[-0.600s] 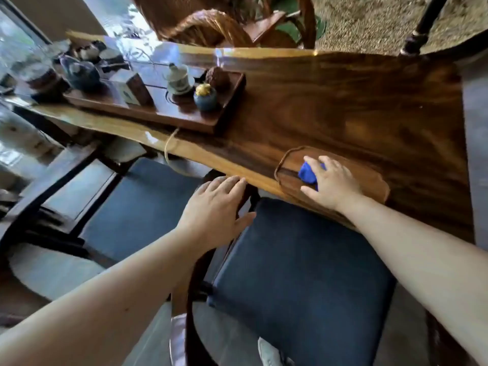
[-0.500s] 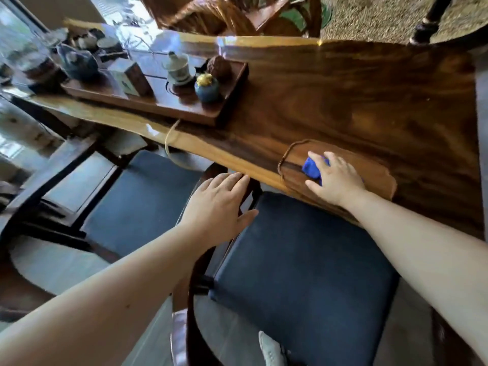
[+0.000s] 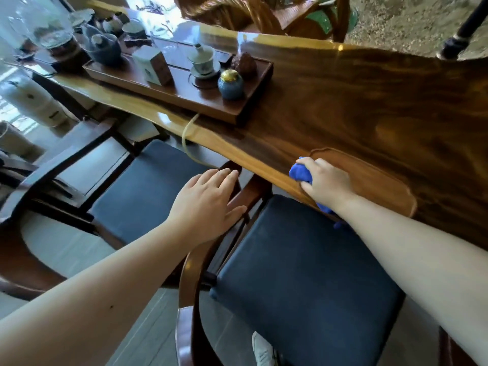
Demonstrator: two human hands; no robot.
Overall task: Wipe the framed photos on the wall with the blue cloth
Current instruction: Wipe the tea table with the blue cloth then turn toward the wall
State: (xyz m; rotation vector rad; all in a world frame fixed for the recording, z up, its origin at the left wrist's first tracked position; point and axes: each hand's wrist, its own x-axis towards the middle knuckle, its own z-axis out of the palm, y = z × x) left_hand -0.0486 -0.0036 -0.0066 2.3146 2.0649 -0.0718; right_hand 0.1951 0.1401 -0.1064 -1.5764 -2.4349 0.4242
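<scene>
My right hand (image 3: 326,182) is closed around the bunched blue cloth (image 3: 301,174) at the near edge of the long wooden table (image 3: 369,101), over the left end of a shallow wooden tray (image 3: 375,178). A bit of the cloth hangs below my wrist. My left hand (image 3: 208,202) hovers with fingers spread above the curved wooden armrest (image 3: 235,191) of a chair, holding nothing. No framed photos or wall are in view.
Two chairs with dark blue seat cushions (image 3: 303,276) (image 3: 148,188) stand against the table. A wooden tea tray (image 3: 182,93) holds a blue jar with gold lid (image 3: 230,84), a lidded cup (image 3: 202,59), a small box (image 3: 153,65) and a teapot (image 3: 104,50). My white shoe (image 3: 262,351) shows below.
My right hand has closed on the blue cloth and pulled it left toward the tray's end and the table edge. The view has shifted; the left hand stays over the armrest.
</scene>
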